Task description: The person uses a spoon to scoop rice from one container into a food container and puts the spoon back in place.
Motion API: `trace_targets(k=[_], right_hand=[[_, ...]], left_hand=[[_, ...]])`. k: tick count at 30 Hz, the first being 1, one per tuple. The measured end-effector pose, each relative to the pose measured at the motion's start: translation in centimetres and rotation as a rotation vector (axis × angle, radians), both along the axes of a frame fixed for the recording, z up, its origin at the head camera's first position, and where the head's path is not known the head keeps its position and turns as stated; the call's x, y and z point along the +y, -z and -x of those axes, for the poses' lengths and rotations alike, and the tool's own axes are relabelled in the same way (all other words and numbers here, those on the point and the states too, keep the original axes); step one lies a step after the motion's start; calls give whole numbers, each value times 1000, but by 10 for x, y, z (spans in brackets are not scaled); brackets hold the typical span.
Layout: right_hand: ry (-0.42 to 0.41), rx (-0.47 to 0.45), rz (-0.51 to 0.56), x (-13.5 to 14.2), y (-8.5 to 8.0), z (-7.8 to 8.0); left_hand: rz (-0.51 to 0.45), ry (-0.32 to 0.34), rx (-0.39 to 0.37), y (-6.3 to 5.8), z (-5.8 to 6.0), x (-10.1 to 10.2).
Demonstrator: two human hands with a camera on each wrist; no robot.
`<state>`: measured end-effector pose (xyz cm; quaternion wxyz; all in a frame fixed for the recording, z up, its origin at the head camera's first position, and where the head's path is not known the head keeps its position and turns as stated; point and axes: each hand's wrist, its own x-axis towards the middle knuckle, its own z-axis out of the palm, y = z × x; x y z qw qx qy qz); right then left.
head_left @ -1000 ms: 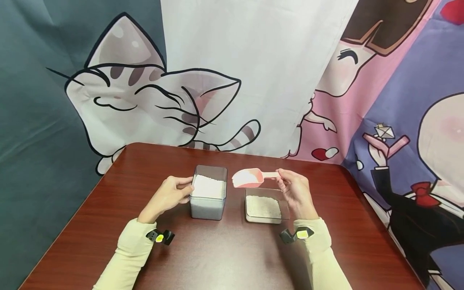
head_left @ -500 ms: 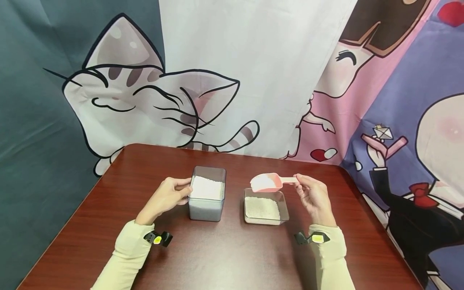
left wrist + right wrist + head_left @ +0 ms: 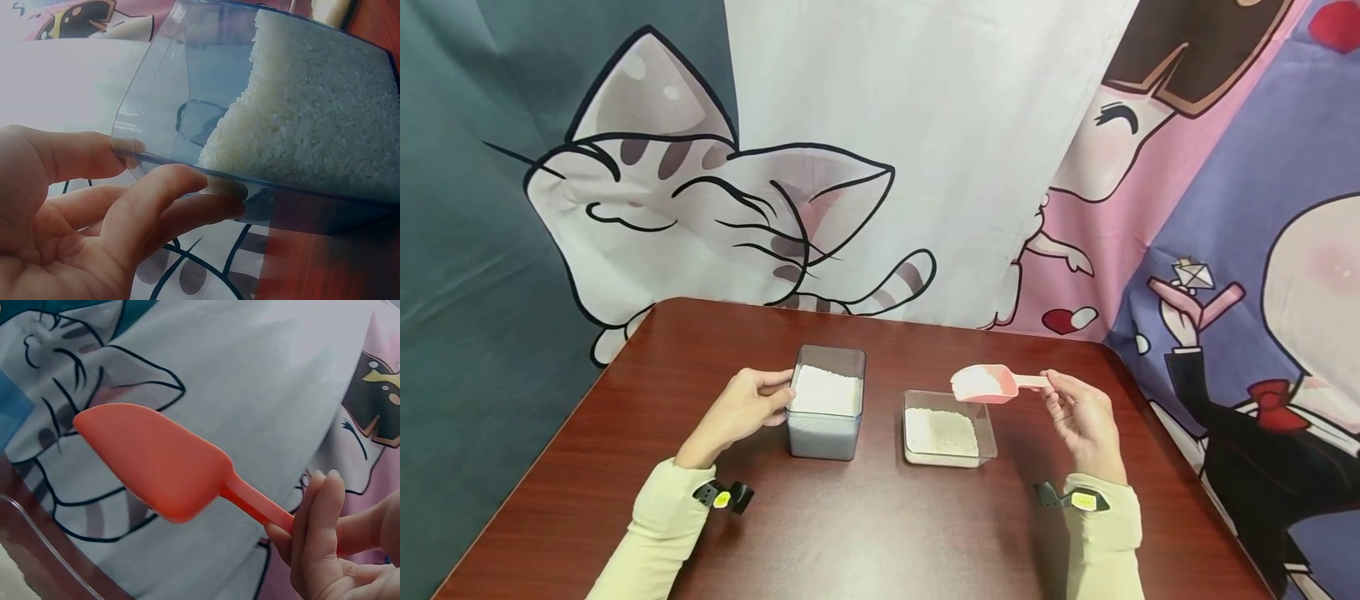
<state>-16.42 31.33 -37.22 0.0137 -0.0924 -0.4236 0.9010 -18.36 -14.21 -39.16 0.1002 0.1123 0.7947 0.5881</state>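
My left hand (image 3: pixel 741 417) holds the left side of a tall clear bluish container (image 3: pixel 156 75). Its fingertips lie against the wall at the rim. White rice (image 3: pixel 319 119) lies heaped in the container, with a bare gap at the far side. My right hand (image 3: pixel 1086 417) pinches the handle end of a pink-orange scoop (image 3: pixel 156 462). In the head view the scoop is level and filled with white grains, above the far right part of a shallow clear box (image 3: pixel 951 460). Off-white grains (image 3: pixel 940 429) cover that box's bottom.
Both vessels stand on a reddish-brown wooden table (image 3: pixel 850 533), the shallow box to the right of the tall container with a gap between them. A cloth backdrop (image 3: pixel 820 100) with cartoon figures hangs behind the table's far edge.
My right hand has carried the filled scoop rightward, from close beside the tall container to over the shallow box's far right part. My left hand has stayed at the tall container.
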Motion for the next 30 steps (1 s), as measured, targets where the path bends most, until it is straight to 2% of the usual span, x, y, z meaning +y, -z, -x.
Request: trace_targets(k=[12, 25, 30], right_hand=[[2, -14, -23, 31, 2, -9], [18, 41, -148, 35, 18, -2], [53, 15, -209, 32, 20, -2]], left_hand=[[3, -3, -4, 0, 1, 1], [8, 0, -10, -1, 1, 0], [10, -2, -14, -2, 1, 0]])
